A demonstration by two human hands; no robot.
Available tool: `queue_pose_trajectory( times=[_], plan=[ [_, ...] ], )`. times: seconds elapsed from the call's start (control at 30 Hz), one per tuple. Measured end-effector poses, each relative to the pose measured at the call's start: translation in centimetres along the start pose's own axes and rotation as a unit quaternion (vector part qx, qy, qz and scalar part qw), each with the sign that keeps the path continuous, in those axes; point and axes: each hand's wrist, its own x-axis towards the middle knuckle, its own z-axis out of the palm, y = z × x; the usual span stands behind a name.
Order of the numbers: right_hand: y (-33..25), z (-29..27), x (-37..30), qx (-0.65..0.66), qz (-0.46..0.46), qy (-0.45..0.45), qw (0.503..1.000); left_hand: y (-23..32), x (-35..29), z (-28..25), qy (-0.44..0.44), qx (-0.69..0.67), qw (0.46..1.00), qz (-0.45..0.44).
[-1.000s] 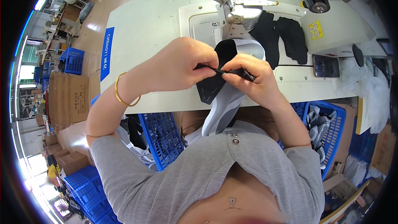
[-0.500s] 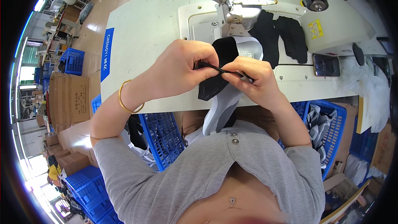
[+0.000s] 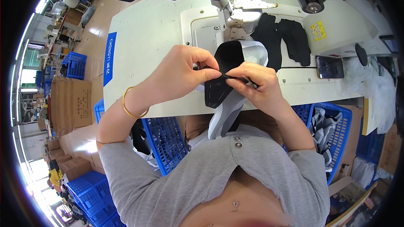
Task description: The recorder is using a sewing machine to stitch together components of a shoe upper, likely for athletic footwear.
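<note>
My left hand (image 3: 185,68) pinches the edge of a black fabric piece (image 3: 229,54) between thumb and fingertips. Close beside it, my right hand (image 3: 259,82) pinches the same edge, so the fingertips almost meet. A small dark, shiny object (image 3: 255,85) shows at the right hand's fingers; its kind is unclear. The black piece is joined to a grey-and-white shoe upper (image 3: 227,115), which hangs over the table's front edge towards my lap. Its far end lies just before the sewing machine (image 3: 231,21). The fingers hide part of the edge.
Black fabric pieces (image 3: 294,42) lie right of the machine, and a phone (image 3: 330,67) is on the white table (image 3: 147,29). Blue baskets (image 3: 166,143) with shoe parts stand below on both sides. A cardboard box (image 3: 70,106) is on the floor at left.
My two hands have come slightly closer together along the black edge, and less of it shows between them. The shoe upper has shifted slightly; both hands still pinch the fabric.
</note>
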Motion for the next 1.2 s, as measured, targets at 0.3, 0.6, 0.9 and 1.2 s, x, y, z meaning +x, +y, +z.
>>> queue_pose_trajectory(
  times=[0.3,0.6,0.9,1.2],
  plan=[
    [0.0,0.0,-0.3,0.008,0.012,0.028,1.000,0.3,-0.6,0.7,0.066,0.000,0.998,-0.025],
    [0.1,0.4,-0.8,0.054,0.045,0.075,0.995,-0.8,-0.3,1.4,0.099,-0.151,0.983,-0.033],
    [-0.5,-0.1,-0.2,0.058,0.137,0.042,0.988,-0.8,0.5,0.4,0.139,-0.061,0.987,0.046],
    [-0.7,0.0,1.2,0.125,0.159,0.123,0.972,-0.9,5.1,-2.8,0.087,-0.161,0.983,0.016]
  ],
)
